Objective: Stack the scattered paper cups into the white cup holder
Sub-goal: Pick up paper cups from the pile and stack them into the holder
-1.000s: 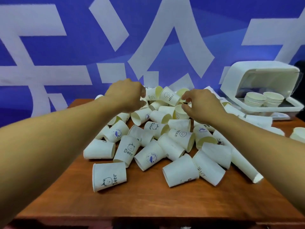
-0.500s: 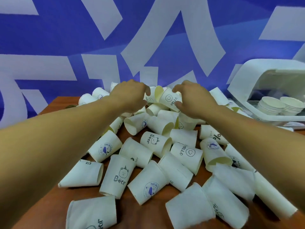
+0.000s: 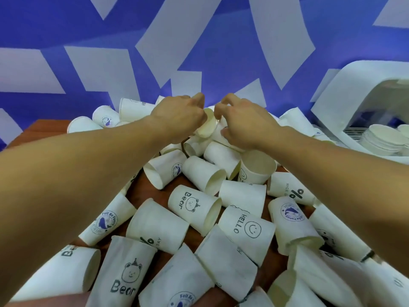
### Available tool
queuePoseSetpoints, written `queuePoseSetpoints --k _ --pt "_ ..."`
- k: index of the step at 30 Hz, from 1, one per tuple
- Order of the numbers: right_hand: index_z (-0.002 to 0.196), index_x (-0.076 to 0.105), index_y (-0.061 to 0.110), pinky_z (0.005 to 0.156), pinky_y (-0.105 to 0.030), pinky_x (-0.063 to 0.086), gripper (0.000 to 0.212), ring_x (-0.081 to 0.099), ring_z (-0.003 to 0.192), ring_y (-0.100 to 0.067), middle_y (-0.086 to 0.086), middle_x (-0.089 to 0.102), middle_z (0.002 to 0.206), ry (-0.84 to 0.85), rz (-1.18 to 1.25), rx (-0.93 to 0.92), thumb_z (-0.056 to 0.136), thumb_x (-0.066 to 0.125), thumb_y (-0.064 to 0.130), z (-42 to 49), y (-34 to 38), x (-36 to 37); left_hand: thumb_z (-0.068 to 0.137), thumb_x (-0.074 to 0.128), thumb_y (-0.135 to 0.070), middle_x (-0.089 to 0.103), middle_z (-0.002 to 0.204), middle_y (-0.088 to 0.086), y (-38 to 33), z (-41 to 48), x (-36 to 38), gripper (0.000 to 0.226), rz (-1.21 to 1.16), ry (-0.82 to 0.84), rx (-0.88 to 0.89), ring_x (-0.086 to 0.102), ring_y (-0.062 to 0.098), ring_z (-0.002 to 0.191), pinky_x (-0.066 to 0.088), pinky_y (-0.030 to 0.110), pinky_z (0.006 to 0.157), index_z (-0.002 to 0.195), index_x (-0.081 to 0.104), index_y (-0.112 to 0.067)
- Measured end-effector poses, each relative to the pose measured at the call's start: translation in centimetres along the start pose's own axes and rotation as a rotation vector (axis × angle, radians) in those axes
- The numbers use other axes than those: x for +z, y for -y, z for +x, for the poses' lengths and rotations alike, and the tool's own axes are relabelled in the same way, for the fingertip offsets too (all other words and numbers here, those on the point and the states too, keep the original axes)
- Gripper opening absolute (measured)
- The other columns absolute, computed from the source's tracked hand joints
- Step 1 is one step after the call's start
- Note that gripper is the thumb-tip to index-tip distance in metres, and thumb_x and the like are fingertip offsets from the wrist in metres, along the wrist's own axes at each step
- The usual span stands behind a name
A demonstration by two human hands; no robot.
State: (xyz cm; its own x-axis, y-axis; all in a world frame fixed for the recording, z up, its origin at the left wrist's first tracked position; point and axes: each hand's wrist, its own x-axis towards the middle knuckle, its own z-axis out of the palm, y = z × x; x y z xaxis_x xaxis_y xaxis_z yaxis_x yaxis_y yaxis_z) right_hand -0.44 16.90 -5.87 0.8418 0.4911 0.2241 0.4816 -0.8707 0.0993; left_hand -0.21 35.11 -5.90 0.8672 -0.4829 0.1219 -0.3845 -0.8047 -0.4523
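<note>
Several white paper cups lie scattered on their sides in a heap on the brown wooden table, some printed "Bear", "HELLO" or with a whale badge. At the far top of the heap my left hand grips a cup whose open mouth faces right. My right hand is close beside it, fingers and thumb curled round another cup that is mostly hidden. The two held cups touch. The white cup holder stands at the right edge with stacked cups inside.
A blue wall with large white shapes rises right behind the table. One cup stands upright below my right hand. More cups lie at the back left. Cups fill the near table under both forearms.
The view has moved closer and lower over the heap. Both hands have reached farther back and come together, bringing the two held cups against each other.
</note>
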Motion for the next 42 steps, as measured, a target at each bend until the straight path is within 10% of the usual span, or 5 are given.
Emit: queuePoseSetpoints --k 9,21,42 --pt "0.098 0.054 0.018 0.063 -0.035 0.038 0.014 0.049 0.09 -0.024 -0.003 0.055 0.105 0.011 -0.055 -0.076 0.094 0.059 0.03 -0.9 -1.4 -2.5 0.086 0.071 -0.018 0.039 0.138 0.003 0.3 -0.3 -2.6 0.02 0.002 -0.111 -0.075 0.056 0.028 0.097 0.033 0.032 0.053 0.105 0.067 -0.023" --pt "0.098 0.047 0.014 0.059 -0.037 0.038 0.019 0.05 0.074 -0.034 -0.01 0.055 0.082 -0.211 -0.073 0.164 0.099 0.047 0.033 -9.1 -8.7 -9.1 0.097 0.057 -0.029 0.054 0.087 0.005 -5.5 2.1 -11.3 0.019 -0.164 -0.343 -0.131 0.047 0.029 0.072 0.035 0.034 0.056 0.109 0.067 -0.019" --pt "0.099 0.053 0.01 0.057 -0.035 0.034 0.017 0.042 0.069 -0.027 -0.014 0.058 0.087 -0.302 -0.314 0.565 0.098 0.051 0.028 -22.7 -28.5 -7.7 0.097 0.051 -0.022 0.061 0.101 0.009 -27.4 17.6 -16.9 0.022 -0.48 -0.534 0.131 0.046 0.03 0.076 0.03 0.033 0.058 0.102 0.072 -0.02"
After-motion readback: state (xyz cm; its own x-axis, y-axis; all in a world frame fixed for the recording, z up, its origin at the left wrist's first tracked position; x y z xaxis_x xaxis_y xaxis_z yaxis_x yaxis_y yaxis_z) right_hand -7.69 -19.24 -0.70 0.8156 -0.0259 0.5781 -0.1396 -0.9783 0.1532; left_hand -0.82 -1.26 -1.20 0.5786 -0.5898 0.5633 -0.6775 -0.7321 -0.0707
